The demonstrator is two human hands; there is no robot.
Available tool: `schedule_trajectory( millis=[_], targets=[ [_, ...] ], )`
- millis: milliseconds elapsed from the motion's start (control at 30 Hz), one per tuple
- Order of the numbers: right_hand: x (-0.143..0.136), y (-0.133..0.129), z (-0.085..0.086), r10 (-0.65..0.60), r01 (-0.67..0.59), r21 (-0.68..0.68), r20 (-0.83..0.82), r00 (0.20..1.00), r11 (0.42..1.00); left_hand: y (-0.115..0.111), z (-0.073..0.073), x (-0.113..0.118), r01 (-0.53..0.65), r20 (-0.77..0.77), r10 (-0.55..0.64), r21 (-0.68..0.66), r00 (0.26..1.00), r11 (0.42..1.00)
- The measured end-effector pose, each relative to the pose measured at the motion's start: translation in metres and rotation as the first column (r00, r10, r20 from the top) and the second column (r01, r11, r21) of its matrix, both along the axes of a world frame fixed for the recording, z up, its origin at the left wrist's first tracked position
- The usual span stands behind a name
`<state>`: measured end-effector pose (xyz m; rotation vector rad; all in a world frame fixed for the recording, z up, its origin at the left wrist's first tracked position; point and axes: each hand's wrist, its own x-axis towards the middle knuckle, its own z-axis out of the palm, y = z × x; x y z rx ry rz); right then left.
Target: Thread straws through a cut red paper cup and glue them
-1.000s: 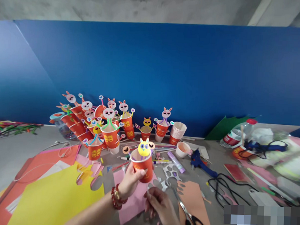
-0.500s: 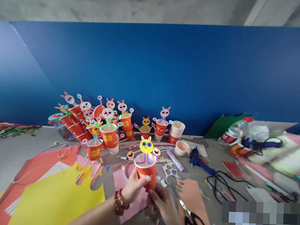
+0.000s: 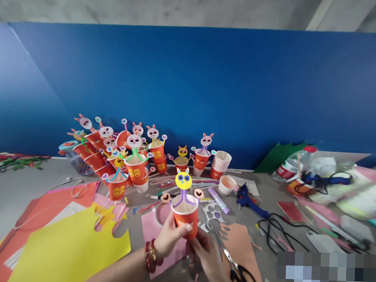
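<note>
My left hand [image 3: 171,238], a red bead bracelet at its wrist, is closed around an orange-red paper cup [image 3: 185,217], its thumb across the front. The cup is held upright in front of me. From its rim rises a yellow paper animal face [image 3: 183,180] with ears and blue eyes, on purple pipe cleaner stems [image 3: 183,197]. Two round peach paper paws [image 3: 199,193] stick out at the sides. My right hand [image 3: 206,253] grips the lower right of the cup; some of its fingertips are hidden behind it.
Similar decorated cups [image 3: 134,172] crowd the back left, near a stack of cups [image 3: 221,163]. Scissors [image 3: 233,262] lie on peach paper at right, before a blue glue gun [image 3: 250,203] and its black cable. Yellow paper [image 3: 76,246] covers the left front.
The cup has shifted slightly right and turned a little in my hands. My right hand's fingers have moved up around its lower side.
</note>
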<state>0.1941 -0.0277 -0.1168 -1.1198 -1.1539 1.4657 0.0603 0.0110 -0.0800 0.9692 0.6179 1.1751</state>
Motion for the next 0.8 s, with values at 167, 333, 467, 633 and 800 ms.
schedule_trajectory(
  millis=[167, 333, 467, 633, 800],
  targets=[
    [-0.007, -0.004, 0.002, 0.078, -0.077, -0.055, 0.004, 0.997, 0.995, 0.018, 0.022, -0.02, -0.201, 0.03, 0.2, 0.048, 0.979, 0.978],
    [-0.003, 0.0, -0.001, -0.01, 0.01, -0.004, -0.018, 1.0, 1.0, 0.001, 0.004, -0.008, -0.03, -0.036, 0.03, 0.003, 0.999, 1.0],
    [0.0, 0.001, -0.006, -0.076, 0.072, -0.047, -0.078, 0.994, 0.996, -0.009, -0.011, 0.003, 0.025, -0.048, -0.027, -0.035, 0.998, 0.999],
    [-0.005, -0.003, -0.008, 0.022, -0.024, -0.073, -0.027, 0.999, 0.997, 0.01, 0.002, -0.014, -0.09, -0.047, 0.092, 0.037, 0.995, 0.995],
    [-0.006, -0.002, -0.002, 0.017, -0.018, -0.063, -0.022, 1.0, 0.998, 0.014, 0.012, -0.022, -0.069, -0.06, 0.075, 0.099, 0.995, 0.993]
  ],
)
